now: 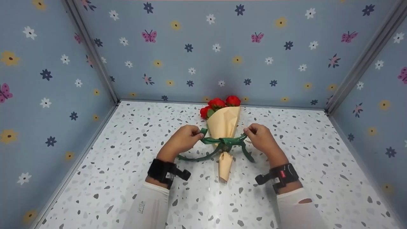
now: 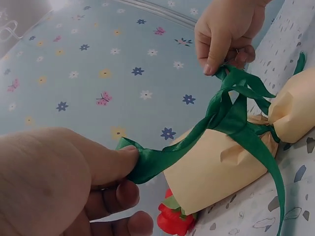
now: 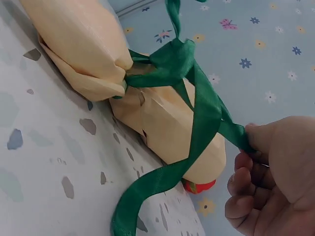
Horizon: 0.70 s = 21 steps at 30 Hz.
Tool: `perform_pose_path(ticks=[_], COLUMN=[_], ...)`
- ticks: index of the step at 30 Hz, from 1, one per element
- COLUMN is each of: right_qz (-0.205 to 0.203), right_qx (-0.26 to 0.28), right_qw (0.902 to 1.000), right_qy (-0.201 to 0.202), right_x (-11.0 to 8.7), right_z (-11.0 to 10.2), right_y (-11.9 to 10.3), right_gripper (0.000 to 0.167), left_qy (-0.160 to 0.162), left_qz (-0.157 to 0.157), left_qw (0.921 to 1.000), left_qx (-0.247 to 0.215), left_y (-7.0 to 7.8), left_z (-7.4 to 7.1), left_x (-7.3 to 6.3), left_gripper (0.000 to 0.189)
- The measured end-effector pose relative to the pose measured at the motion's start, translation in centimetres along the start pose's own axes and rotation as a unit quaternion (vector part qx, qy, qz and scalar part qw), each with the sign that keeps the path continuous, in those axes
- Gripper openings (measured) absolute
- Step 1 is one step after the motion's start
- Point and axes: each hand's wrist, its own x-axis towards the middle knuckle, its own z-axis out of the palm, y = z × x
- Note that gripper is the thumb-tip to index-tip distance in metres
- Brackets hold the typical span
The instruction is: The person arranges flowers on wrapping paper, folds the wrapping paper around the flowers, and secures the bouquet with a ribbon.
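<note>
A bouquet of red roses (image 1: 217, 103) wrapped in tan paper (image 1: 222, 124) lies on the speckled table, blooms toward the back wall. Green ribbon (image 1: 227, 141) circles its pinched waist, with a knot in front and loose tails on both sides. At the left, my left hand (image 1: 182, 140) pinches one part of the ribbon between thumb and forefinger. My right hand (image 1: 261, 138) pinches another part on the right side, and the ribbon spans both hands. In the right wrist view the fingertips of the right hand (image 3: 268, 169) hold a ribbon loop, while a tail hangs down beside it.
The white speckled tabletop (image 1: 127, 178) is enclosed by blue walls (image 1: 203, 47) with flowers and butterflies. Grey metal posts (image 1: 92, 51) stand at the corners. Black straps with small cameras (image 1: 167, 171) sit on both wrists.
</note>
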Motion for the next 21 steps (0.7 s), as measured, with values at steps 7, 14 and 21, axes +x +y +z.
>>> perform_pose_path(ticks=[7, 14, 21], right_qz=[0.021, 0.058, 0.085], right_qx=[-0.017, -0.059, -0.072], right_qw=[0.9979, 0.9898, 0.9824], right_qy=[-0.058, -0.117, -0.150], right_x=[0.2, 0.3, -0.3], right_z=[-1.6, -2.9, -4.2], right_y=[2.2, 3.8, 5.4], right_gripper=[0.030, 0.031, 0.035], left_qy=[-0.028, -0.048, -0.052], left_qz=[-0.047, -0.071, -0.084], left_qw=[0.9976, 0.9939, 0.9923], left_qx=[0.043, 0.069, 0.074], left_y=[-1.5, -2.8, -3.4], left_z=[0.3, 0.5, 0.8], left_x=[0.4, 0.8, 0.9], left_gripper=[0.034, 0.035, 0.029])
